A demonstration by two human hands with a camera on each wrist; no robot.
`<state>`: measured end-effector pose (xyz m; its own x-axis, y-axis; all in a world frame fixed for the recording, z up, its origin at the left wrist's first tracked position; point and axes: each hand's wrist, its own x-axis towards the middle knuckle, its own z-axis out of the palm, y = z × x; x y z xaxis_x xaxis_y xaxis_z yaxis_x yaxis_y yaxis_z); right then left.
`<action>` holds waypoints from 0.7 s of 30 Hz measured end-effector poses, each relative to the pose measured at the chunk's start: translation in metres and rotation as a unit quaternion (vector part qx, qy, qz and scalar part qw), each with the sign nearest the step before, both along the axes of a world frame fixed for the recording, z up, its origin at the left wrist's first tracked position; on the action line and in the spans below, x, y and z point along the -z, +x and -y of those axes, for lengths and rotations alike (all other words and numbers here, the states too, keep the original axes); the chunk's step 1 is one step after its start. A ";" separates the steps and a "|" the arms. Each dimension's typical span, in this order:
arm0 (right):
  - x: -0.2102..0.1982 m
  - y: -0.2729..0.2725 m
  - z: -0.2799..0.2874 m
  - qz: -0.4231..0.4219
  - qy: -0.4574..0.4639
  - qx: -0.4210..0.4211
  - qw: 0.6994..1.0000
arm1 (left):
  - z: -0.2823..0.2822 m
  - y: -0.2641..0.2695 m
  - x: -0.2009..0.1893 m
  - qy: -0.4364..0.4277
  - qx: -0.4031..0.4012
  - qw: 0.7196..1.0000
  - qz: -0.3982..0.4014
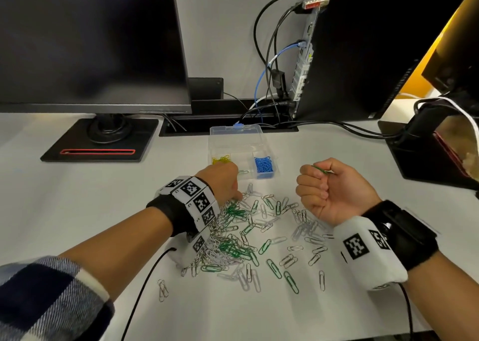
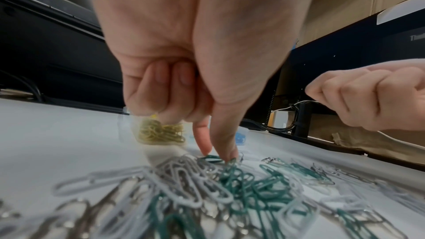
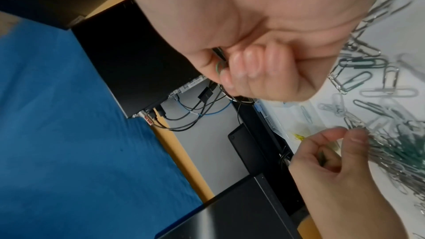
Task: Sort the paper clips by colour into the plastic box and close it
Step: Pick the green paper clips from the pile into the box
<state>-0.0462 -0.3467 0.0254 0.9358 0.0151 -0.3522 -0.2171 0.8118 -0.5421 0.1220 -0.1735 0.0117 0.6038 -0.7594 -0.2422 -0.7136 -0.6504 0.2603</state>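
Note:
A clear plastic box (image 1: pixel 237 134) stands open at the back of the table. It holds yellow clips (image 1: pixel 220 160) on the left, blue clips (image 1: pixel 263 165) on the right and one green clip (image 1: pixel 243 171) between them. In front lies a loose pile of green, white and silver paper clips (image 1: pixel 246 237). My left hand (image 1: pixel 237 198) reaches down to the pile's far edge; its thumb and forefinger tips (image 2: pixel 226 155) pinch a green clip (image 2: pixel 212 158), the other fingers curled. My right hand (image 1: pixel 318 174) hovers right of the box as a fist, gripping green clips (image 1: pixel 320 170) that poke out on top.
A dark monitor (image 1: pixel 90 42) on a black base (image 1: pixel 101 141) stands at the back left. A black computer (image 1: pixel 363 47) with many cables (image 1: pixel 269 63) is at the back right, another stand (image 1: pixel 427 149) at far right. A thin black wire (image 1: pixel 145 276) trails from my left wrist.

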 end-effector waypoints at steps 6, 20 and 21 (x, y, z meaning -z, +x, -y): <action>0.003 0.003 -0.005 -0.041 -0.011 0.053 0.998 | 0.005 0.002 0.002 0.003 0.039 0.999 0.026; 0.007 0.017 -0.003 -0.062 0.025 0.038 0.997 | -0.008 0.008 -0.011 -0.125 -0.117 0.924 -0.341; 0.007 0.018 -0.003 -0.076 0.029 0.047 0.996 | -0.011 0.006 -0.012 -0.172 -0.155 0.873 -0.428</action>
